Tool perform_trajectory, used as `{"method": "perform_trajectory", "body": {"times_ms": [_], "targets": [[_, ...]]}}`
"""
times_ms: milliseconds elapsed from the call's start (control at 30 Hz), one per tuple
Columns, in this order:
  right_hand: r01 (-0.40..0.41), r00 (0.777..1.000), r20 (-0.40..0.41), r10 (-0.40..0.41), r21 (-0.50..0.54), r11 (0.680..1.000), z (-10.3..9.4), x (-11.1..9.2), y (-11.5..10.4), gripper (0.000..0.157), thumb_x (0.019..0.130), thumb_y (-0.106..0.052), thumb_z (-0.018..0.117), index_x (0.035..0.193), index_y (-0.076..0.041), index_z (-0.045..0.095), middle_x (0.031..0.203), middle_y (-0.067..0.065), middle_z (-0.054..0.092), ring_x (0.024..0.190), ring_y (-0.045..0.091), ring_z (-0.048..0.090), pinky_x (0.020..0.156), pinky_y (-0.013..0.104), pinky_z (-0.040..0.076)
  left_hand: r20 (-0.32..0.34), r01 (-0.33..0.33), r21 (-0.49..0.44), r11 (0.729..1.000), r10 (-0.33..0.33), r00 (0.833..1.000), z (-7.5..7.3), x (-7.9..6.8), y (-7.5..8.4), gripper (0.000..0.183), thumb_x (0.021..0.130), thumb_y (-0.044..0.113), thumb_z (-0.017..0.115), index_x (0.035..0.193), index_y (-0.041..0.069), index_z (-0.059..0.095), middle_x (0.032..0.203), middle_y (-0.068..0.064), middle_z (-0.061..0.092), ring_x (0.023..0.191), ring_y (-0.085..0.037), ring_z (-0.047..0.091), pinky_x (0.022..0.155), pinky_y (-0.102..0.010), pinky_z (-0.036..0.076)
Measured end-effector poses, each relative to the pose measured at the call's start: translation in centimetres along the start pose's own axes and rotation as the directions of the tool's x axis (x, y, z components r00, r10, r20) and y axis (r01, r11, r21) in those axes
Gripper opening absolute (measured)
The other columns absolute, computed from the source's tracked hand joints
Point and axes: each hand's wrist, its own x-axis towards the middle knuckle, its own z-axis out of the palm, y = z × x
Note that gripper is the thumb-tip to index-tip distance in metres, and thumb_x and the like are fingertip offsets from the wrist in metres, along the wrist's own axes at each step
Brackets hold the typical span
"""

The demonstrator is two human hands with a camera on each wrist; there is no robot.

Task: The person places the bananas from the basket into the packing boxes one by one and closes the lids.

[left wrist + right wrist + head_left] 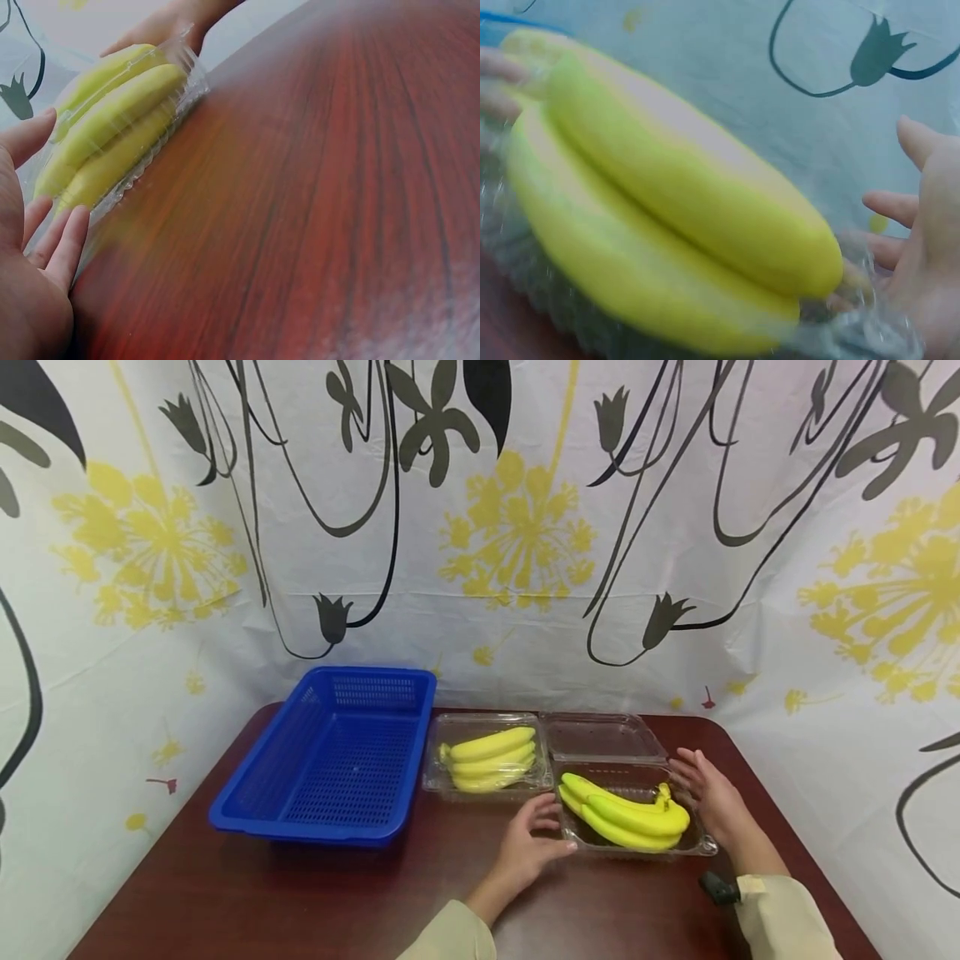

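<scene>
A bunch of yellow bananas (626, 817) lies in the base of a clear plastic clamshell box (611, 853), whose lid (600, 737) is folded back behind it. At the box's left side is my left hand (528, 843), fingers spread and loosely bent. My right hand (708, 797) stands at the opposite side with relaxed fingers. In the left wrist view, left fingertips (71, 232) are beside the box wall; contact is unclear. The right wrist view shows the right hand (930, 232) by the box's edge, its lower fingers partly behind plastic.
A second clear box (433, 777) holding bananas (491, 758) stands just left of the open one. Farther left, a blue plastic basket (423, 727) sits on the dark red wooden table (315, 902). A patterned sheet (487, 643) hangs behind the table.
</scene>
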Motion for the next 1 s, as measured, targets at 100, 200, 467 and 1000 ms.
{"method": "perform_trajectory", "body": {"times_ms": [100,200,467,1000], "targets": [[-0.016,0.999,0.049,0.009,0.141,0.990,0.0,0.2,-0.3,0.076,0.099,-0.062,0.018,0.157,-0.017,-0.001,0.158,0.024,-0.001,0.144,0.042,0.002,0.112,0.061,0.008,0.015,0.000,-0.007,1.000,0.000,1.000,0.0,-0.1,0.0,0.072,0.072,-0.004,0.081,0.137,0.001,0.050,0.128,-0.020,0.058,0.106,-0.029,0.058,0.080,-0.025,0.053],[-0.001,0.995,0.097,-0.021,0.225,0.974,0.1,0.4,-0.3,0.071,0.101,-0.058,0.016,0.157,-0.020,-0.003,0.158,0.023,-0.006,0.145,0.038,0.001,0.109,0.064,-0.002,0.036,-0.002,0.000,1.000,0.002,0.999,-0.1,-0.2,0.0,0.073,0.073,-0.003,0.081,0.139,0.000,0.048,0.130,-0.021,0.057,0.109,-0.031,0.057,0.081,-0.026,0.053],[0.082,0.979,0.146,-0.143,0.361,0.929,0.2,0.5,0.4,0.063,0.105,-0.049,0.015,0.158,-0.018,0.001,0.159,-0.001,0.022,0.126,0.009,0.042,0.103,0.069,-0.014,0.069,-0.018,0.016,1.000,0.017,0.998,-0.5,-0.1,0.1,0.072,0.075,-0.004,0.079,0.140,0.001,0.048,0.132,-0.019,0.057,0.109,-0.028,0.058,0.082,-0.026,0.053],[0.163,0.954,0.103,-0.280,0.606,0.779,-0.1,-1.0,1.2,0.049,0.107,-0.040,0.017,0.152,-0.024,0.028,0.151,-0.006,0.040,0.129,0.014,0.046,0.101,0.044,0.008,0.165,0.001,-0.024,1.000,0.003,0.986,-0.9,0.0,0.2,0.073,0.075,-0.008,0.078,0.141,0.002,0.048,0.134,-0.019,0.055,0.101,-0.020,0.062,0.082,-0.027,0.053]]}}
